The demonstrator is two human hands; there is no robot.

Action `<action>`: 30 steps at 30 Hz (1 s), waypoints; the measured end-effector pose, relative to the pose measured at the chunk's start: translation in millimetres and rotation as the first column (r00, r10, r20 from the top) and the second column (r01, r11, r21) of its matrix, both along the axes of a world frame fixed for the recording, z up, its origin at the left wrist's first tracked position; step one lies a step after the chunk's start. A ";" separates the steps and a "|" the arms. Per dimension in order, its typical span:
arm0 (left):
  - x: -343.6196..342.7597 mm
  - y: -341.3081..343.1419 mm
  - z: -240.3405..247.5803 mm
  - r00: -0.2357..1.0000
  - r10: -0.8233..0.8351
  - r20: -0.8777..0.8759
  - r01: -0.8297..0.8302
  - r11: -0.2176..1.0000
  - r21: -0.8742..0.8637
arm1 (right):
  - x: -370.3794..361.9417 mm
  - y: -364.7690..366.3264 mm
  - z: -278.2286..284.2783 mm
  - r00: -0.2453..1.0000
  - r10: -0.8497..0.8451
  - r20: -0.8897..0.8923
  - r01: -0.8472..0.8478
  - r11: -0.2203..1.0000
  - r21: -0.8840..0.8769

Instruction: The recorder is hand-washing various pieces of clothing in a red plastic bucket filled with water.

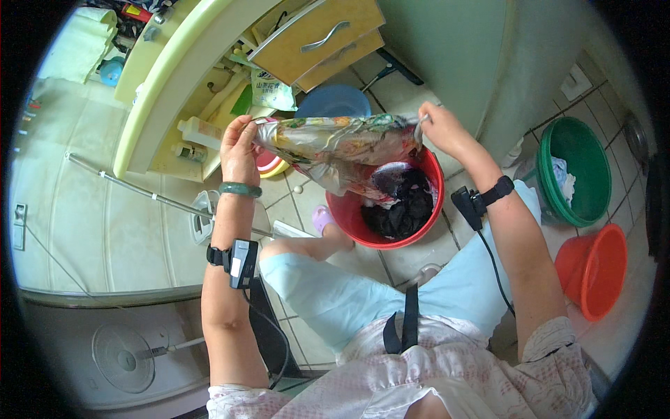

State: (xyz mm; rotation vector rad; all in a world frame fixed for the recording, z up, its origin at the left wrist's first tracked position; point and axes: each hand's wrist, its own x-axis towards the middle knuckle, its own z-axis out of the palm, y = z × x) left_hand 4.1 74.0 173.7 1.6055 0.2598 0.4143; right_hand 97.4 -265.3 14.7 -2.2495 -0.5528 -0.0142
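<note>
A floral-patterned garment (pixel 342 140) is stretched between my two hands, its lower folds hanging over the near side of a red basin. My left hand (pixel 239 148) pinches one end of it. The other end is gripped by my right hand (pixel 443 129). Below the cloth stands the red basin (pixel 380 242) on the tiled floor. Dark wet-looking clothes (pixel 399 216) lie inside it, with some whitish foam beside them. The cloth hides the far-left part of the basin.
On the right stand a green bucket (pixel 551 171) with pale cloth inside and an orange-red bucket (pixel 593 272). A blue basin (pixel 335 103) sits under the yellow drawers (pixel 317 42). A white bottle (pixel 201 131) stands by the cabinet. A metal pole (pixel 132 187) slants at left.
</note>
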 end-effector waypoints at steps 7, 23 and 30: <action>-15.9 -13.0 -69.5 0.582 -0.364 -0.727 0.633 0.764 0.124 | -10.3 17.3 28.3 0.785 0.214 -0.582 0.325 0.657 0.680; 2.4 -96.8 -95.7 0.810 -0.422 -0.407 0.471 0.882 0.023 | -26.9 48.7 2.8 0.669 0.499 -0.551 0.015 0.732 0.681; -21.2 -75.7 -44.3 0.839 -0.494 -0.227 0.440 0.862 -0.251 | -53.9 75.7 -10.5 0.782 0.501 -0.372 -0.372 0.853 0.367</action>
